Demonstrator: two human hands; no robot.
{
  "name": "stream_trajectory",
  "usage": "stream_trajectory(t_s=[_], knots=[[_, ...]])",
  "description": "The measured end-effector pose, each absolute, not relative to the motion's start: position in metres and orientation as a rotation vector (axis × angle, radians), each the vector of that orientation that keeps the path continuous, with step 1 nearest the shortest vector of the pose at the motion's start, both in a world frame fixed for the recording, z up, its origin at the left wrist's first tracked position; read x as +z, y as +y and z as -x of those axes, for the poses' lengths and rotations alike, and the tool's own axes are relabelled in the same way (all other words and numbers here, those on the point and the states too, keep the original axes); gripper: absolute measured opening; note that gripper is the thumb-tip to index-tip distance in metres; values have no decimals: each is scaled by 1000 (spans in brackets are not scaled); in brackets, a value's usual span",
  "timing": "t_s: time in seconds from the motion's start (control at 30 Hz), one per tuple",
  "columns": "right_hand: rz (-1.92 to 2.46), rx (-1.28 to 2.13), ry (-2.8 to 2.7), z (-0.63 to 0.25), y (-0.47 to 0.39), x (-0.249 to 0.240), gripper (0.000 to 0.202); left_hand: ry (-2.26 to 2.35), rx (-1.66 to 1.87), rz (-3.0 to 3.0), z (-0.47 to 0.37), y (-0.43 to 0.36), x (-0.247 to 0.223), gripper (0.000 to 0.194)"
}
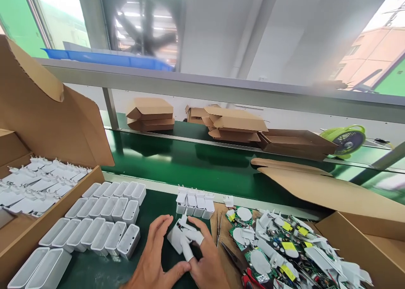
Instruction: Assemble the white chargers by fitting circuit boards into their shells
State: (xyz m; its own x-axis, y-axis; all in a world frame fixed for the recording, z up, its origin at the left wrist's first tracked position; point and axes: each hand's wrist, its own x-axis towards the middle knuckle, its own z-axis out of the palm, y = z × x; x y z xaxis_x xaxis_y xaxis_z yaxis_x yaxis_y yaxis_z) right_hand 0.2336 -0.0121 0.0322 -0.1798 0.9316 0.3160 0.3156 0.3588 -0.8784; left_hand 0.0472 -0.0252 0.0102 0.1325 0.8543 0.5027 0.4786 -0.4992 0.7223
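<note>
1. From where I stand, the right hand [209, 255] has its fingers closed on a small white case [174, 240], tilted just above or on the green table [95, 276]; I can't tell which. Two of its fingers wear white wraps [186, 249] (nearly the same white as the case, so the edges blur together).

2. The left hand [151, 255] curves around the near left of the case, spread wide, a broad gap between its thumb and fingers. Its thumb reaches to the right hand; whether a fingertip touches the case, I can't tell.

3. Just beyond the grip sits a short row of shells with white covers [200, 201] on them.

4. Left of the grip stand rows of open white shells [105, 237], and beyond these an open box [65, 223] full of white parts [41, 181].

5. Right of the grip, near it, are tweezers [218, 228] on a brown sheet [226, 272], then pliers [232, 255] with red handles, round-topped green boards [259, 261] and a jumbled heap [289, 257] with yellow patches. Another open box [370, 238] stands farther right.

6. Far ahead of the grip run a green belt [183, 168], stacked cartons [237, 120] and, off to the right, a lime fan [348, 140].
</note>
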Motion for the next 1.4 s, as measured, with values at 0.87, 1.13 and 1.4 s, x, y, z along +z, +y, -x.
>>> stream_trajectory(t_s=[0.87, 1.13, 1.4], knots=[[1199, 886, -1497, -220, -16, 22, 36, 1348, 1349, -2093, -51, -20, 5, 67], [1034, 194, -1952, -222, -21, 36, 38, 1276, 1203, -2173, -44, -17, 9, 47], [1095, 176, -2048, -222, -23, 32, 36, 1200, 1193, -2362, -40, -13, 8, 37]])
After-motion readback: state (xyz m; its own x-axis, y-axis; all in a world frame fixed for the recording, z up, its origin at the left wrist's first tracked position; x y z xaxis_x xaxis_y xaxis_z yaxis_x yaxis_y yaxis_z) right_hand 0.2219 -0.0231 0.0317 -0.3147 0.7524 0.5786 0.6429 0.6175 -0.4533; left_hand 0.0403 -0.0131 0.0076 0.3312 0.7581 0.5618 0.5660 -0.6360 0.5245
